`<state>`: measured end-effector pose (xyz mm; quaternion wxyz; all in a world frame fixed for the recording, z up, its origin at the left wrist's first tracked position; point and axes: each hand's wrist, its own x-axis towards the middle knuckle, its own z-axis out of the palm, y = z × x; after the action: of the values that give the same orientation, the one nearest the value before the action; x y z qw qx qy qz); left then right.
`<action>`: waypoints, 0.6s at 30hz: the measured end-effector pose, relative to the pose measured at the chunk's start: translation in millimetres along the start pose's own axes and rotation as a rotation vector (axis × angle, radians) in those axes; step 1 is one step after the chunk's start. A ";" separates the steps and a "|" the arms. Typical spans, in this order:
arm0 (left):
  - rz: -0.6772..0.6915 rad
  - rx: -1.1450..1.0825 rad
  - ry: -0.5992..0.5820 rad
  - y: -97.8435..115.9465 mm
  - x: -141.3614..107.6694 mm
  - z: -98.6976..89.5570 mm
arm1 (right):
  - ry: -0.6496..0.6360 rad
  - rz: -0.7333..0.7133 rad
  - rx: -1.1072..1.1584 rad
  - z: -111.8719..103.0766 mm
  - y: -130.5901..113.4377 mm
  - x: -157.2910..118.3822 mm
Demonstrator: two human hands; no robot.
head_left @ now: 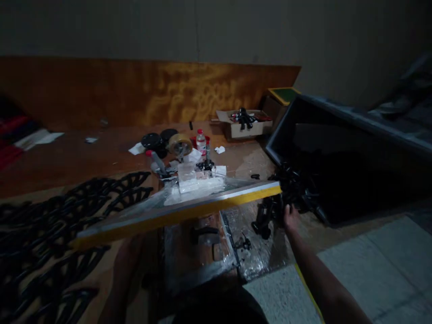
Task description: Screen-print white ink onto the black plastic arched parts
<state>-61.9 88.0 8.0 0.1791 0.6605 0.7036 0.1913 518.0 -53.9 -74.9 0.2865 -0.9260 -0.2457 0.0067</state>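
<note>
A flat frame with a yellow front edge (189,210) slants across the middle, white smears on its upper face. At its left end is my left hand (130,252), dim and partly behind the frame, its fingers hidden. My right hand (290,218) reaches the heap of black parts (293,182) at the right. Its fingertips merge with the dark parts, so its grip is unclear. Just left of it lie more black parts (263,220). Below the frame, a dark curved piece (204,231) sits on a board (180,254) wrapped in clear film.
Rows of black openwork parts (64,216) cover the left side. A large black bin (337,166) lies open at the right. Behind the frame stand a tape roll (180,145), a red-capped bottle (200,143) and a cardboard box (248,129) of small items.
</note>
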 end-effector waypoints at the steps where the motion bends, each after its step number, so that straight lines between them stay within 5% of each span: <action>1: -0.048 -0.036 0.010 3.9 -9.5 -0.9 | -0.038 -0.009 0.030 14.3 -11.4 -5.6; 6: -0.174 -0.461 0.185 59.6 -22.0 -25.7 | -0.189 -0.106 0.184 51.6 -64.5 -39.3; 9: -0.133 -0.829 0.252 114.6 -15.5 -55.7 | -0.071 -0.129 0.207 42.2 -83.3 -42.3; 12: -0.019 -0.969 0.246 156.0 -13.8 -80.1 | -0.030 -0.323 0.330 24.5 -105.2 -37.4; 15: 0.004 -0.990 0.225 159.3 -21.0 -86.7 | -0.228 -0.434 0.547 8.2 -133.9 -33.6; 18: -0.102 -0.914 0.040 127.3 -38.7 -73.2 | -0.454 -0.398 0.701 -7.2 -162.4 -32.3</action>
<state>13.2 53.9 135.5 0.4477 0.4745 0.5819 0.4856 417.5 43.6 13.6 0.5170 -0.6831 -0.4581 0.2371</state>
